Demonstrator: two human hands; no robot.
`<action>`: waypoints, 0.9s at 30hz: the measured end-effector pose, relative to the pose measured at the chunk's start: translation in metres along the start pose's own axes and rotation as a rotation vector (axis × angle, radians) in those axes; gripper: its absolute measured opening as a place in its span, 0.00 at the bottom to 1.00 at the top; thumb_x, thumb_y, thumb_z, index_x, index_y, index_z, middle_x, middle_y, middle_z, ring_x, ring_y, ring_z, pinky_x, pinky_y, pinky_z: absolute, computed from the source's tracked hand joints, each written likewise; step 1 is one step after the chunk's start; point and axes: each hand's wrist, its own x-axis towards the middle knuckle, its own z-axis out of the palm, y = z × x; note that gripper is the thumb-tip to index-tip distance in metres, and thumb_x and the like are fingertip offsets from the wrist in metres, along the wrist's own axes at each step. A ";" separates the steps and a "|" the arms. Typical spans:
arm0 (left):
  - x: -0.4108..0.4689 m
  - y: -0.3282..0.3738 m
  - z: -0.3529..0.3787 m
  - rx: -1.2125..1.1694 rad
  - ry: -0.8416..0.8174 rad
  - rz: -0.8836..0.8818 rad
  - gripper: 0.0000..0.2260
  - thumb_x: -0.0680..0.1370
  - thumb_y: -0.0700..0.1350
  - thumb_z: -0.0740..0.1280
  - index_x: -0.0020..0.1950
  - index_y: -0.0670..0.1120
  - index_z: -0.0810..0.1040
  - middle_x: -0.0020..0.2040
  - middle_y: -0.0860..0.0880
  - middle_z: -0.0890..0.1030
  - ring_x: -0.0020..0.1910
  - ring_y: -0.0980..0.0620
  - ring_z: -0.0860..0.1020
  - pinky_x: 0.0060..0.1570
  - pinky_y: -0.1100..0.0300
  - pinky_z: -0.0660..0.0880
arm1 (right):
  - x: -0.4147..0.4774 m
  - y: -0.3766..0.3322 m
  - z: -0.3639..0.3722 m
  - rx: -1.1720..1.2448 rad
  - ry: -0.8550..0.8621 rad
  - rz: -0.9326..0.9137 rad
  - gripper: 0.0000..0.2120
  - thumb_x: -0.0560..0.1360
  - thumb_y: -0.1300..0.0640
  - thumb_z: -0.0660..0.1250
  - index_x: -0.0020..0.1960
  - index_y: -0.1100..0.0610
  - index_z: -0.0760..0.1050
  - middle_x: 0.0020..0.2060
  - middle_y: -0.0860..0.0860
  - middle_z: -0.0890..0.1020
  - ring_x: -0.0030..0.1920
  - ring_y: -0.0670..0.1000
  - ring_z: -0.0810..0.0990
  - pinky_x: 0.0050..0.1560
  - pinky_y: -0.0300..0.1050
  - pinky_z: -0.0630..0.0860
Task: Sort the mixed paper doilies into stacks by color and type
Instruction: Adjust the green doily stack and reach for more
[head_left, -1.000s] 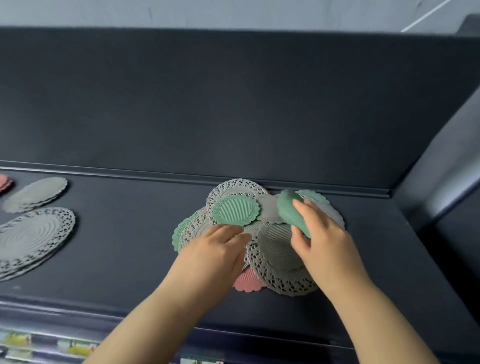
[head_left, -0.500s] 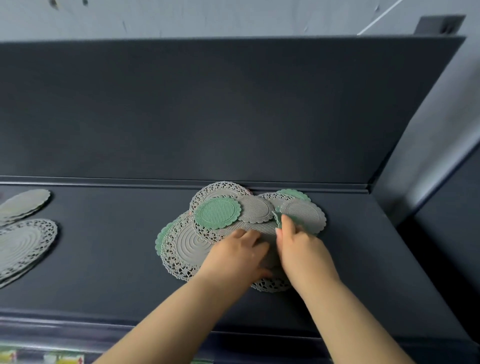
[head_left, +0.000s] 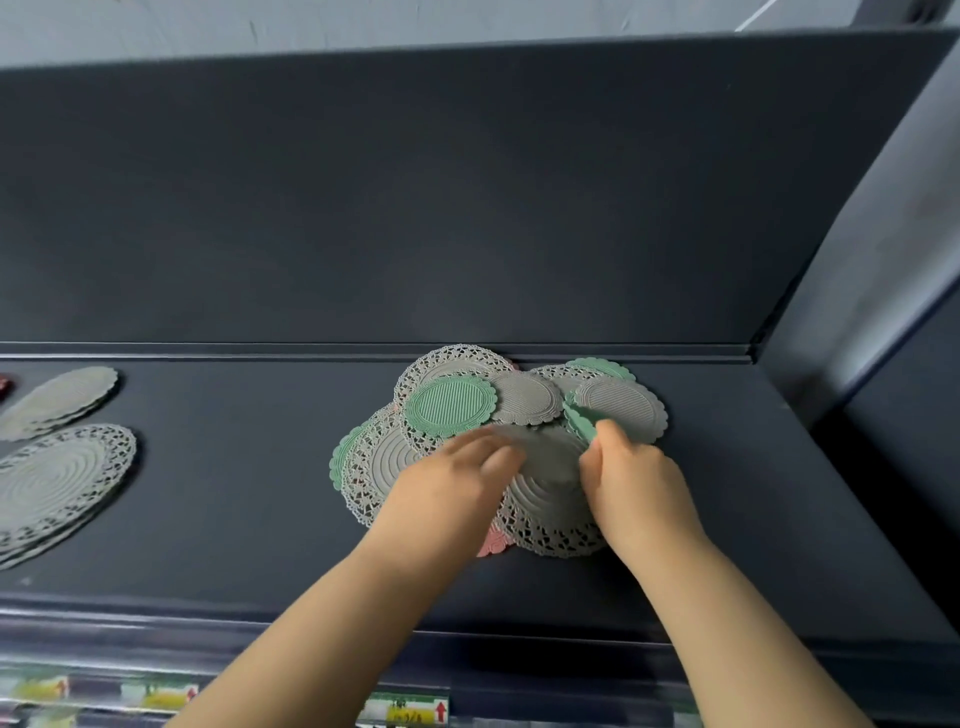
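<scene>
Right now your right hand (head_left: 636, 480) has its fingers (head_left: 605, 434) pinched on the edge of a small green scalloped doily (head_left: 579, 422), lifted off the mixed pile (head_left: 545, 483) at about 1 o'clock from that hand. Your left hand (head_left: 447, 493) lies flat on the pile with loose, released fingers (head_left: 493, 452), grasping nothing. At 11 o'clock from the left hand a green ribbed doily (head_left: 450, 406) lies on a grey lace doily (head_left: 452, 364). A pink doily (head_left: 493, 543) peeks out from under the pile at its 6 o'clock edge. Well apart, at 9 o'clock on the dark surface (head_left: 234, 467), sit a stack of grey lace doilies (head_left: 57, 483) and, beyond it, a stack of plain grey scalloped doilies (head_left: 62, 392).
</scene>
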 end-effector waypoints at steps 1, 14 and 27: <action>-0.001 -0.002 -0.007 -0.036 0.038 -0.016 0.16 0.64 0.28 0.69 0.50 0.39 0.81 0.48 0.44 0.83 0.49 0.44 0.82 0.36 0.51 0.81 | -0.001 -0.003 -0.003 0.043 0.035 0.034 0.07 0.78 0.58 0.52 0.43 0.60 0.65 0.26 0.50 0.66 0.27 0.56 0.66 0.25 0.45 0.53; -0.074 -0.098 -0.066 -0.037 0.268 -0.266 0.09 0.74 0.41 0.65 0.49 0.39 0.82 0.50 0.47 0.83 0.54 0.48 0.80 0.57 0.60 0.72 | -0.011 -0.143 0.005 0.545 0.209 -0.063 0.13 0.78 0.57 0.57 0.59 0.60 0.74 0.25 0.47 0.69 0.25 0.39 0.67 0.27 0.34 0.63; -0.233 -0.292 -0.149 0.076 0.248 -0.433 0.09 0.73 0.44 0.67 0.47 0.41 0.84 0.47 0.47 0.84 0.51 0.47 0.81 0.56 0.61 0.70 | -0.028 -0.393 0.092 0.599 0.037 -0.289 0.15 0.79 0.56 0.54 0.63 0.59 0.70 0.38 0.52 0.76 0.36 0.51 0.74 0.33 0.39 0.63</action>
